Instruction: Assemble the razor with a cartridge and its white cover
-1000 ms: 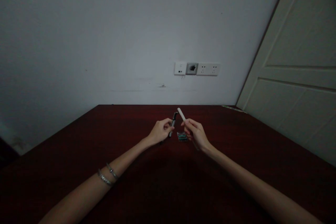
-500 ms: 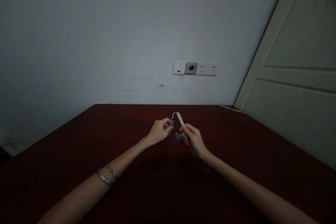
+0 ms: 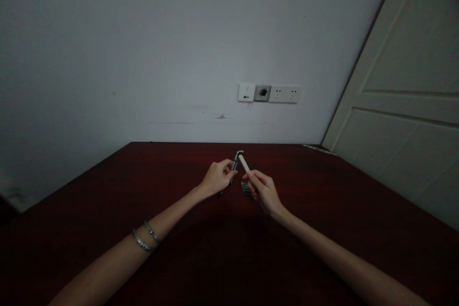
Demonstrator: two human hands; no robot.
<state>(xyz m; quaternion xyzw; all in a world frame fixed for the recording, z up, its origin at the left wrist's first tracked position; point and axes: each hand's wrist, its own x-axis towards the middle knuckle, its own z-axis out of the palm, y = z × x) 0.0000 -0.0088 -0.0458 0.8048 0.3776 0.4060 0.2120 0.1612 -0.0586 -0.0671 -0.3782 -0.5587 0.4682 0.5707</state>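
Note:
My left hand (image 3: pixel 216 180) is closed round a slim dark device (image 3: pixel 235 164) and holds it tilted above the dark red table (image 3: pixel 107 210). My right hand (image 3: pixel 263 190) pinches a flat white strip-like piece (image 3: pixel 244 164) and holds it slanted, so that its upper end meets the top of the dark device. Between my hands, on the table, lies a small greenish pack (image 3: pixel 245 187) of several little cylinders, partly hidden by my right fingers. Two metal bracelets (image 3: pixel 146 238) circle my left wrist.
The table's far edge meets a pale wall with a row of sockets (image 3: pixel 269 93). A cream panelled door (image 3: pixel 409 105) stands at the right. A thin flat object (image 3: pixel 318 148) lies at the table's far right corner.
My right hand has moved left and brought the white piece's tip against the top of the dark device. My left hand has stayed about where it was.

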